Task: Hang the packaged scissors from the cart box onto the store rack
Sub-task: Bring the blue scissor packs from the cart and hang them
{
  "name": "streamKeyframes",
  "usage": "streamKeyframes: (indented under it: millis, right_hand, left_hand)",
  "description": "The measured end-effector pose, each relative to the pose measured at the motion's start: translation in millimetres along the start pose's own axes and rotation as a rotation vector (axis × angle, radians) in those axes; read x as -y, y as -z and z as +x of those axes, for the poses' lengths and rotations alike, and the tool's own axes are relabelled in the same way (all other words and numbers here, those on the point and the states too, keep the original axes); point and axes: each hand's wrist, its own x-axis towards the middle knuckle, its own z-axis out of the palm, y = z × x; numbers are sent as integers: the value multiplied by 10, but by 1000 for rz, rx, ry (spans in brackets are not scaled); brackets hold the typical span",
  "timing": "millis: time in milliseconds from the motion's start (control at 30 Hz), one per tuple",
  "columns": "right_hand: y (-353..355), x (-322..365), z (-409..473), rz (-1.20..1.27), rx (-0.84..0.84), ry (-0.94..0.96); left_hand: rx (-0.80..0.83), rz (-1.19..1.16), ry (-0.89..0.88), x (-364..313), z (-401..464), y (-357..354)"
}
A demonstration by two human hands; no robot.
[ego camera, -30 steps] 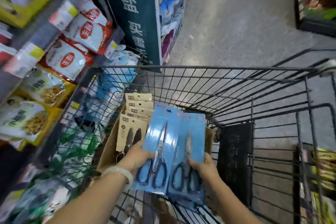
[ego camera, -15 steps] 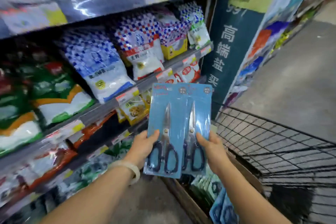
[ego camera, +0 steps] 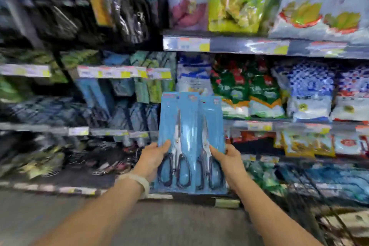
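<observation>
Two blue packs of black-handled scissors stand upright side by side in front of me. My left hand (ego camera: 154, 156) grips the lower left edge of the left pack (ego camera: 177, 126), thumb across its front. My right hand (ego camera: 227, 159) grips the lower right edge of the right pack (ego camera: 211, 126) the same way. The store rack (ego camera: 111, 90) with hanging blue and green packs is behind and to the left, blurred. The cart (ego camera: 327, 215) with its box shows at the lower right corner.
Shelves of bagged food (ego camera: 259, 94) fill the right side behind the packs. Dark hanging goods (ego camera: 119, 10) crowd the upper left. Price-tag strips (ego camera: 123, 72) run along the shelf edges. Grey floor (ego camera: 169, 221) lies below.
The view has swung left from the cart and salt shelves to the hanging rack. Both hands have carried the two packs up out of the cart box and hold them level.
</observation>
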Motion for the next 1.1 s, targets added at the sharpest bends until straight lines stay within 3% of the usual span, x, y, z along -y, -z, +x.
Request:
streamKeyframes:
  millis: [300,633,833,1100]
  right_hand:
    - [-1957,97,-318,-7,405,-18]
    - [-3304,177,-330,-103,629,44]
    - [-3934,261,-46,-107,627,-18]
    - [-4413,274,342,-142,451,-95]
  left_hand:
    - [-375,-134,-10,22,-322,1845]
    - [-480,-201,7,52,-26,2938]
    - [-482,-218,24,-219,371,3438]
    - [-449,-237,12,-369,908,3881]
